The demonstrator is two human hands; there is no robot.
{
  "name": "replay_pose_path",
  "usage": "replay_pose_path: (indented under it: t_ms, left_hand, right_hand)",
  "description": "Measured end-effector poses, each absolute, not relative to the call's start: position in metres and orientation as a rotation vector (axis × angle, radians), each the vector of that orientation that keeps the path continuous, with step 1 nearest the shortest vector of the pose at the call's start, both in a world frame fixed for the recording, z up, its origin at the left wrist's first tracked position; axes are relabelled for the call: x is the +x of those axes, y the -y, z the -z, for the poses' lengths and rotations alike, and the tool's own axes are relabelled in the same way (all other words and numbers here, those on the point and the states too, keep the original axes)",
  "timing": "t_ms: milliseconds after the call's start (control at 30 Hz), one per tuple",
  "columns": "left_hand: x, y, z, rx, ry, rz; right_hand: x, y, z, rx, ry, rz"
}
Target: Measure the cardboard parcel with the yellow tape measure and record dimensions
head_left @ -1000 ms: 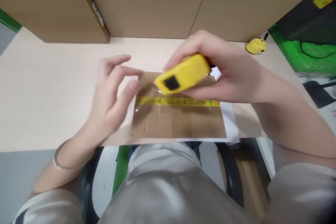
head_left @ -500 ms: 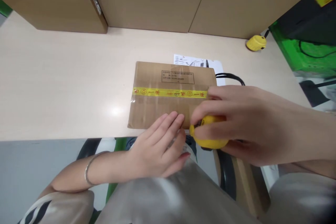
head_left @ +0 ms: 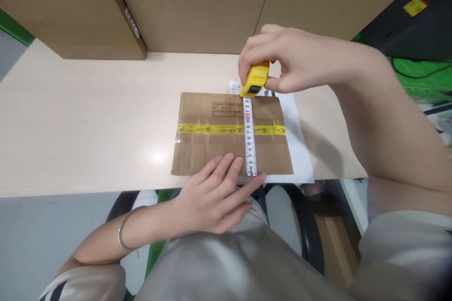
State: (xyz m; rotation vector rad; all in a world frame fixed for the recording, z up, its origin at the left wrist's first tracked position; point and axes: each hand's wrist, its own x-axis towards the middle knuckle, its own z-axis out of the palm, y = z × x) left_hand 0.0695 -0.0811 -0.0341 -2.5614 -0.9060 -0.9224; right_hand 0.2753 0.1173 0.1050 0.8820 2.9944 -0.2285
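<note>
Large cardboard box (head_left: pixel 70 19) at the table's (head_left: pixel 88 127) far edge, by its far left corner. Metal bracelet (head_left: pixel 122 233) on left wrist. Left hand (head_left: pixel 212 200) at the near edge, palm down, gripping nothing: three fingers close together, tips on the small carton's (head_left: pixel 208 150) near side; index stretched apart, its tip by the measure blade's (head_left: pixel 249 136) near end, contact there unclear. Carton lies flat along the table's near edge, right of middle, yellow printed packing tape (head_left: pixel 212 130) running across it. Blade spans carton top, near side to far side, crossing over the packing tape. Yellow tape measure (head_left: pixel 259 75) at carton's far side, tilted, pinched between right hand's (head_left: pixel 282 56) fingers and thumb, fingers bunched together. White paper sheet (head_left: pixel 298 150) under carton, sticking out right, near the table's near right corner.
</note>
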Motion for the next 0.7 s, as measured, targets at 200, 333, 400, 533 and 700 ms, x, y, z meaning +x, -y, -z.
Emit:
replay_pose_path:
  t_ms: [200, 333, 400, 533, 700]
  left_hand:
    - [0.070, 0.082, 0.034, -2.573, 0.915, 0.905]
    - [0.071, 0.082, 0.034, -2.563, 0.922, 0.900]
    - [0.071, 0.081, 0.034, -2.559, 0.921, 0.907]
    - [0.070, 0.082, 0.035, -2.561, 0.924, 0.901]
    - [0.067, 0.082, 0.037, -2.566, 0.894, 0.855]
  right_hand:
    - [0.271, -0.137, -0.098, 0.956, -2.987, 0.349]
    - [0.271, -0.144, -0.091, 0.953, -2.998, 0.398]
    - [0.272, -0.144, -0.092, 0.942, -3.013, 0.425]
    - [0.279, -0.133, -0.101, 0.888, -3.077, 0.469]
    - [0.285, -0.086, -0.103, 0.470, -3.136, 0.642]
